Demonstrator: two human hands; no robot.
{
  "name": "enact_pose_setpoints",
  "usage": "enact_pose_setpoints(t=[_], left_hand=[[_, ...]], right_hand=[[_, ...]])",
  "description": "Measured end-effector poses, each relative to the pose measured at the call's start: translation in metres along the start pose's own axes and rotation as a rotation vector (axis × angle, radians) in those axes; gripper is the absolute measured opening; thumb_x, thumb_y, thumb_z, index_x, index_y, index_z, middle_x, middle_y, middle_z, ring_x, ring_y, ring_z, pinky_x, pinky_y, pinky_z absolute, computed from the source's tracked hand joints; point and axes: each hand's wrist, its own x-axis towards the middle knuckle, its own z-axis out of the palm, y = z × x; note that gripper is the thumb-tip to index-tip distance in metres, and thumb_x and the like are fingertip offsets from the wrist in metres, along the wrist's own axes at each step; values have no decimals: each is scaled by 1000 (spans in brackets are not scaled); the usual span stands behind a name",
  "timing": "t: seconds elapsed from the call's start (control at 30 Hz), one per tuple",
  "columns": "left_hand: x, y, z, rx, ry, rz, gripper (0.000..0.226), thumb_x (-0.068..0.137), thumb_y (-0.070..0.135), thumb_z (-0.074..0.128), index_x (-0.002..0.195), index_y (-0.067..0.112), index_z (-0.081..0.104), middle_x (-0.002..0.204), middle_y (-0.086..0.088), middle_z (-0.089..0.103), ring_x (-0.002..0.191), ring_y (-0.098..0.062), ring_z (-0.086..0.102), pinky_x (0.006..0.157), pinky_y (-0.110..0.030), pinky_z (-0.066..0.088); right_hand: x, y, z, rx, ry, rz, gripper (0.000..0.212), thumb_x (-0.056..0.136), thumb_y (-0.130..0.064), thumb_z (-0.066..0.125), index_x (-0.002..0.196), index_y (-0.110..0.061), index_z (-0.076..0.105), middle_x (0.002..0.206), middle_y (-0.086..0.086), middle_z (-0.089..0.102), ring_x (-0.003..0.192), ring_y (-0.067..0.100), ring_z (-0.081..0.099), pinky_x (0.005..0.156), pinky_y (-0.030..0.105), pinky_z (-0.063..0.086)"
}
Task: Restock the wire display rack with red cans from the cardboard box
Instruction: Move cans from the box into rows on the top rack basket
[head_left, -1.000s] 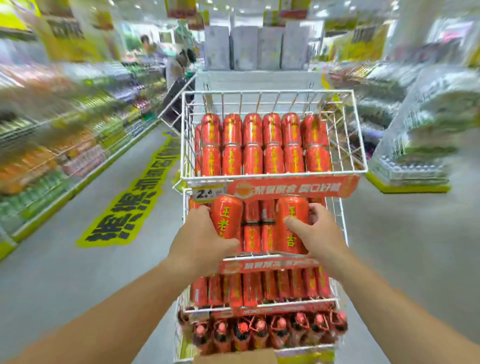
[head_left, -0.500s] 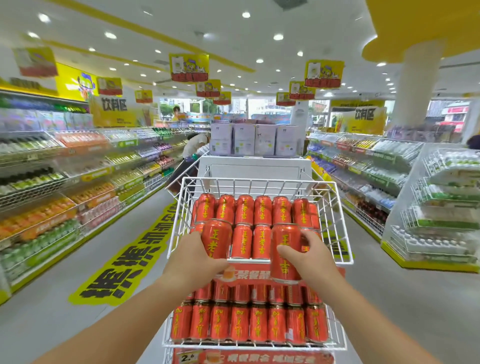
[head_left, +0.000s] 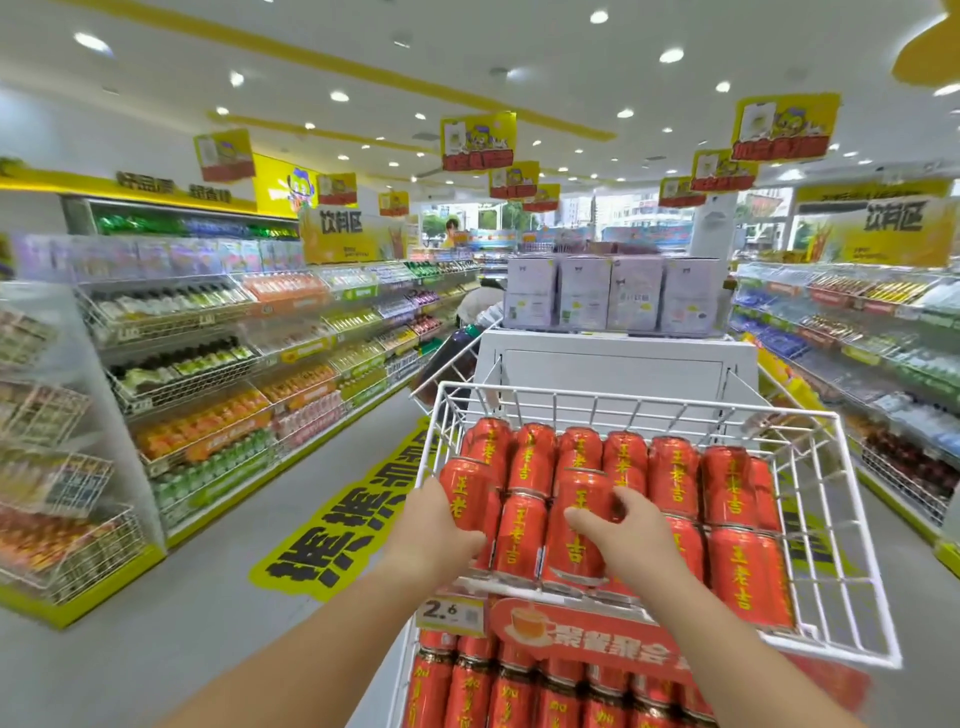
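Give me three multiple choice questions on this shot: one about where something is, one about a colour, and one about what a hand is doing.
1. The price tag sits: A on the top basket's front rail; B on the floor; C on a ceiling sign.
2. The lettering on the red cans is: A white; B yellow; C black.
3. The left hand: A hangs empty; B presses the floor; C grips a red can.
Answers: A, the tag hangs at the rail's left end; B, yellow characters run down each can; C, its fingers wrap the leftmost front can.
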Motion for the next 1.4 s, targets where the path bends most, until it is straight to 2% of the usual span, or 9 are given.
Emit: enact_pose_setpoints(t=[0.17,0.33,0.4,0.57,0.8,0.9,1.2,1.33,1.4], left_hand=[[24,-24,20,49,-41,27,49,70,26,70,114,18,51,97,-6,63,78,-21,66,62,-33,53],[21,-41,42,165,-31,110,89,88,28,67,157,26,11,125,-7,50,113,-29,60,92,-46,53],[17,-44,47,239,-34,125,95,96,31,62,161,24,-8,136,-9,40,120,-28,58,95,-41,52],[15,-44,48,333,45,177,93,101,40,56,161,15,-12,151,-11,22,137,-25,41,107,-36,44],[17,-50,37,719,86,298,94,103,55,42,158,-5,-5,144,-14,38,133,-27,41,108,-33,40],[18,-51,29,840,93,318,93,99,54,38,157,-7,-1,147,-15,37,133,-31,35,111,-39,35],[8,-56,30,715,50,142,87,96,51,44,162,9,5,160,-11,23,142,-32,28,115,-45,28],[4,-63,26,646,69,171,80,82,49,59,150,8,46,146,-11,48,128,-31,49,98,-45,45],[-2,-67,23,649,58,227,77,84,49,57,149,9,46,148,-12,47,131,-31,48,100,-45,44]], right_hand=[[18,8,47,-2,-13,46,73,80,-34,82,141,-17,45,130,-1,52,114,17,53,94,30,44],[23,8,77,-33,-12,41,63,83,-30,80,137,-20,49,120,-5,51,105,10,49,90,25,40],[24,9,84,-54,-6,35,64,82,-32,80,137,-19,50,125,-7,52,109,8,50,94,26,42],[26,16,94,-17,0,69,71,78,-41,80,140,-19,53,133,-1,61,115,16,62,99,42,53],[39,31,101,2,-28,51,101,58,-69,75,145,-25,48,139,-3,59,118,16,62,99,45,54],[36,18,104,-57,-70,47,86,71,-58,76,144,-21,49,136,-2,59,117,17,62,100,44,53],[28,5,113,-232,-68,-17,63,89,-47,69,143,-21,49,129,0,49,107,12,51,99,33,48],[18,0,107,-322,-101,-26,58,90,-47,66,140,-25,47,130,-2,51,115,15,54,102,37,48],[8,3,101,-421,-123,-57,67,91,-49,63,147,-22,39,139,0,45,131,21,46,109,38,42]])
